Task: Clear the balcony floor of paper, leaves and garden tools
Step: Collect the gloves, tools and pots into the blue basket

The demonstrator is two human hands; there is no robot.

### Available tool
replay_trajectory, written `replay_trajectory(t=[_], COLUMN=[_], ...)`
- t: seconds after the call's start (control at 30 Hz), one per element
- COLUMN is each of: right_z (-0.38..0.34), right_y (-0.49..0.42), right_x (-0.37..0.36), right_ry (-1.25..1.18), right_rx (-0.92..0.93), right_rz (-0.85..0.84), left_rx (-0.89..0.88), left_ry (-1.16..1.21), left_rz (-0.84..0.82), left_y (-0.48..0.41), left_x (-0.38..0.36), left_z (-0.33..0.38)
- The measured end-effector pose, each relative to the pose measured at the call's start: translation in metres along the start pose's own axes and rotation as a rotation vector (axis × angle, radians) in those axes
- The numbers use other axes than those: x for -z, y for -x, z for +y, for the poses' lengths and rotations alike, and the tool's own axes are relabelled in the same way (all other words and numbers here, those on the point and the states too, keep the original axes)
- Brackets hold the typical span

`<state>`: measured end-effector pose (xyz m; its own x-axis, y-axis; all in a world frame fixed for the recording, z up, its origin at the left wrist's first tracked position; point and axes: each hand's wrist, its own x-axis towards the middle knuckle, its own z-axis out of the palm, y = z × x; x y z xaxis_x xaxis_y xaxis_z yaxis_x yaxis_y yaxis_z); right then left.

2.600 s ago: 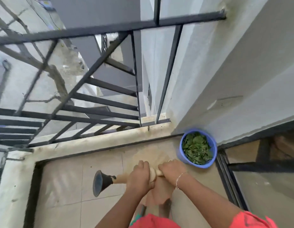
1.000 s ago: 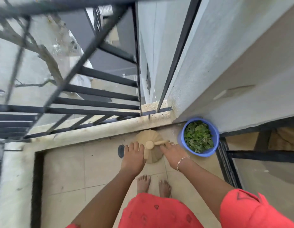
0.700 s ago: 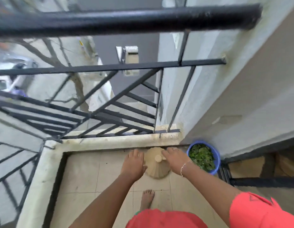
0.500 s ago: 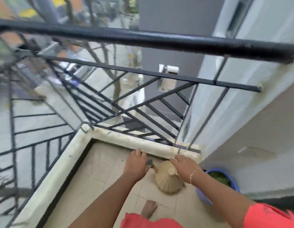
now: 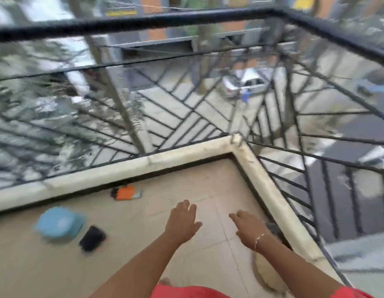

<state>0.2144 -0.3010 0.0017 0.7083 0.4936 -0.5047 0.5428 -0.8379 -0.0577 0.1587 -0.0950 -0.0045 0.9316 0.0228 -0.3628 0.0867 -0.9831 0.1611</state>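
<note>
Your left hand [image 5: 182, 222] and right hand [image 5: 249, 230], fingers apart, have left the paper cone [image 5: 264, 271]; one blue tub [image 5: 57, 223] at 9 o'clock, one orange item [image 5: 125, 192] at 10.

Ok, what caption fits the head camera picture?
Left hand and right hand open above the balcony floor; a blue tub, a black object and an orange object lie on it.

Upper-floor home balcony: tiled floor [image 5: 208, 186], black railing [image 5: 130, 20], street below.

both hands [image 5: 214, 226] empty, fingers spread, above balcony floor [image 5: 143, 244]; frame blurred
</note>
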Motion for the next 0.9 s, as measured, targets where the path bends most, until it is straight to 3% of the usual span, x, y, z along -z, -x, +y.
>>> replay_trajectory(t=[0.3, 0.47, 0.57, 0.7, 0.9], right_z=[-0.221, -0.367, -0.450, -0.534, -0.602], right_y=[-0.079, -0.098, -0.103, -0.115, -0.150], right_x=[0.016, 0.008, 0.007, 0.012, 0.016], right_ry=[0.227, 0.281, 0.305, 0.354, 0.368], right_rx=[0.466, 0.670, 0.783, 0.897, 0.924], right_rz=[-0.042, -0.082, -0.082, -0.077, -0.122], left_rx=[0.567, 0.797, 0.862, 1.002, 1.120], left_ry=[0.292, 0.272, 0.324, 0.397, 0.537], left_rz=[0.041, 0.076, -0.002, 0.068, 0.105], left_y=[0.137, 0.226, 0.271, 0.316, 0.341], left_x=[-0.037, -0.061, -0.068, -0.068, -0.076], left_z=[-0.183, -0.275, -0.327, -0.384, -0.443])
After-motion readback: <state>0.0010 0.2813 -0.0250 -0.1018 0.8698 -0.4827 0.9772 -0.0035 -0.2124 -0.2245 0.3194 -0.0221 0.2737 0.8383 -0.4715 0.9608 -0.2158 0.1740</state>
